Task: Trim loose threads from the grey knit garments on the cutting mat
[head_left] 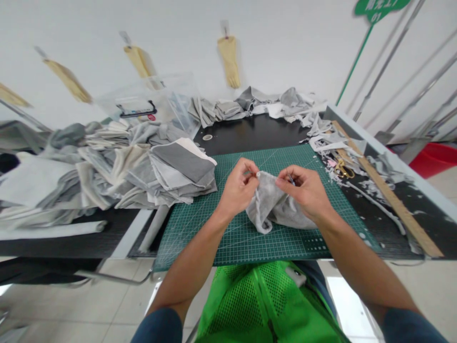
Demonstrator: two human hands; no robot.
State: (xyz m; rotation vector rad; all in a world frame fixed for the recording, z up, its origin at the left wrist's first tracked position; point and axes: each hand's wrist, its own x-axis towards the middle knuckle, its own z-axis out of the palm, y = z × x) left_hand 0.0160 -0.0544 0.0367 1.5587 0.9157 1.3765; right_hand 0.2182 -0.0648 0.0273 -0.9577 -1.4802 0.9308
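A piece of grey cloth [274, 202] is stretched along its upper edge between my two hands, just above the green cutting mat [228, 247]. My left hand [242, 186] pinches one corner of that edge between thumb and fingers. On the other side, my right hand [303, 188] grips the same edge, thumb on top. A small shiny metal tool [292, 180] shows between the right fingers; most of it is hidden, so its kind is unclear. The lower part of the cloth hangs in loose folds onto the mat.
Heaped grey and cream cloth pieces [182, 164] lie on the left, before a clear plastic box [143, 102]. More scraps [264, 100] line the back. To the right are gold-handled scissors [343, 169], a wooden ruler [392, 197] and lint. Yellow gloves [229, 62] hang on the wall.
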